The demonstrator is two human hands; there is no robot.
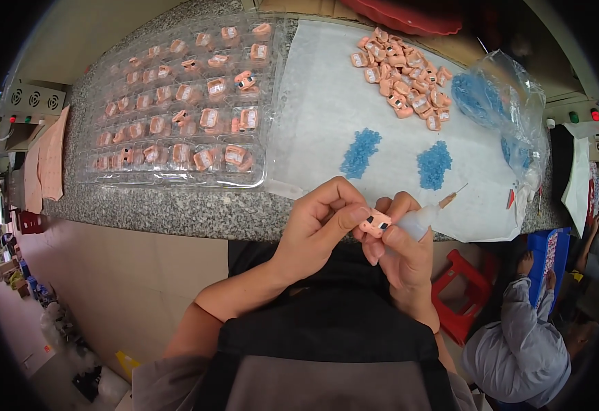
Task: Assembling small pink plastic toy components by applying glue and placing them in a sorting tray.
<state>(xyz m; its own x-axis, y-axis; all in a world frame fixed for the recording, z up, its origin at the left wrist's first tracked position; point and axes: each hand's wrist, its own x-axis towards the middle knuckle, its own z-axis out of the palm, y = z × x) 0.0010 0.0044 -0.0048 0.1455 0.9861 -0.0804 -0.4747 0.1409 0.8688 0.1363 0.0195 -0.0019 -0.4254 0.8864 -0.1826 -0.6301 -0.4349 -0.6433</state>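
In front of me, at the table's near edge, my left hand (327,218) is closed on a small pink plastic figure piece (375,224) with black and white markings. The fingertips of my right hand (409,255) also touch this piece. That same hand is closed round a translucent squeeze bottle (417,220), whose thin needle tip (454,194) points up and to the right. Beyond my hands, two small heaps of clear blue beads, a left heap (360,153) and a right heap (434,166), lie on a white sheet (313,103).
Clear plastic trays (176,179) with rows of pink pieces cover the table's left side. A pile of pink pieces (409,75) lies at the back, beside a bag of blue beads (481,96). A red stool (458,288) and a person in grey (519,349) are at the right.
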